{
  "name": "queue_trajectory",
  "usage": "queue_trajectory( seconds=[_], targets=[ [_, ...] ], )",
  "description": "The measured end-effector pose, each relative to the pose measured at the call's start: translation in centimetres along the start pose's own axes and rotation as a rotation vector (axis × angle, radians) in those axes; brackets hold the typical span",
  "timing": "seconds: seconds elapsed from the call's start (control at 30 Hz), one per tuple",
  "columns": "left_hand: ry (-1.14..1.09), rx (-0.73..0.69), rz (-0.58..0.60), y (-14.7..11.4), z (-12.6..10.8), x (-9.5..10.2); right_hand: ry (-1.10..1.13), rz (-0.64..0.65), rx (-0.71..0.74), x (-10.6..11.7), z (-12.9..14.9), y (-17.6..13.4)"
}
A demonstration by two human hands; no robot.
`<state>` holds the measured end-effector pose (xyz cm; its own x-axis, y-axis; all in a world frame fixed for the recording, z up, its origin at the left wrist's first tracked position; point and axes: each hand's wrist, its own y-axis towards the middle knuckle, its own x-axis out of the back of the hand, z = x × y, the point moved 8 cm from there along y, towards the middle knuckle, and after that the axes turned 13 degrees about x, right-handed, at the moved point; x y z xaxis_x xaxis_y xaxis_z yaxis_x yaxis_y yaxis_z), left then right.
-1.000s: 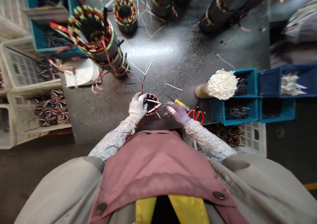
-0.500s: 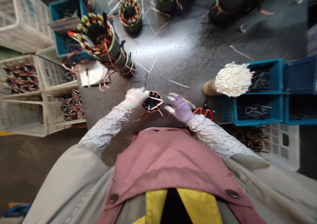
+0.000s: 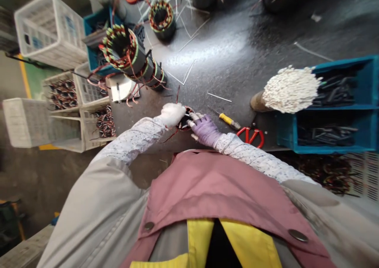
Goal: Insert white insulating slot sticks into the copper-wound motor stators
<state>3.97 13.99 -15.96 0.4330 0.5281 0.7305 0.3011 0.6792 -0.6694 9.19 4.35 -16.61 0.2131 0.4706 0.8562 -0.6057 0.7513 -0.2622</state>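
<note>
A small motor stator (image 3: 184,124), a dark ring with copper-coloured windings, sits on the table close in front of me. My left hand (image 3: 172,114), in a white glove, is closed on its left side. My right hand (image 3: 206,129), in a purple glove with pale fingertips, grips the right side, with fingers reaching over the rim. Much of the ring is hidden by both hands. Copper-coloured wires stick out beyond it and to its lower left. Right of my right hand lies a yellow-handled tool (image 3: 226,119) with a thin shaft, beside red-handled scissors (image 3: 251,136).
Stacked stators (image 3: 136,58) stand at the left; another stator (image 3: 161,19) stands behind. A bundle of white sticks (image 3: 290,89) and blue bins (image 3: 334,109) of dark pieces are at the right. White crates (image 3: 53,31) line the left. White strips (image 3: 188,72) lie about the table.
My right hand has moved left onto the stator, and the yellow-handled tool now shows in full. My left hand still holds the ring. The view has shifted, moving the scene rightward.
</note>
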Motion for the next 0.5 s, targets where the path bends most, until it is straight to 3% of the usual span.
queue_trajectory(
  seconds=[0.07, 0.13, 0.2, 0.37, 0.5],
  targets=[
    [-0.126, -0.024, 0.012, 0.1, 0.1, 1.5, 0.023, -0.01, 0.011, -0.2, -0.1, 0.0],
    [-0.299, -0.026, -0.06, -0.2, 0.9, 3.3, 0.046, -0.028, 0.019, -0.4, -0.2, 0.0],
    [-0.338, 0.025, -0.144, -0.8, 2.1, 3.9, 0.062, -0.041, 0.022, -0.4, -0.3, 0.1],
    [-0.114, 0.131, -0.055, -1.3, 2.5, 0.1, 0.08, -0.027, 0.026, -0.2, -0.3, 0.0],
    [-0.152, 0.091, -0.005, 0.0, 0.8, -0.4, 0.085, -0.053, 0.042, -0.4, -0.3, 0.3]
  ],
)
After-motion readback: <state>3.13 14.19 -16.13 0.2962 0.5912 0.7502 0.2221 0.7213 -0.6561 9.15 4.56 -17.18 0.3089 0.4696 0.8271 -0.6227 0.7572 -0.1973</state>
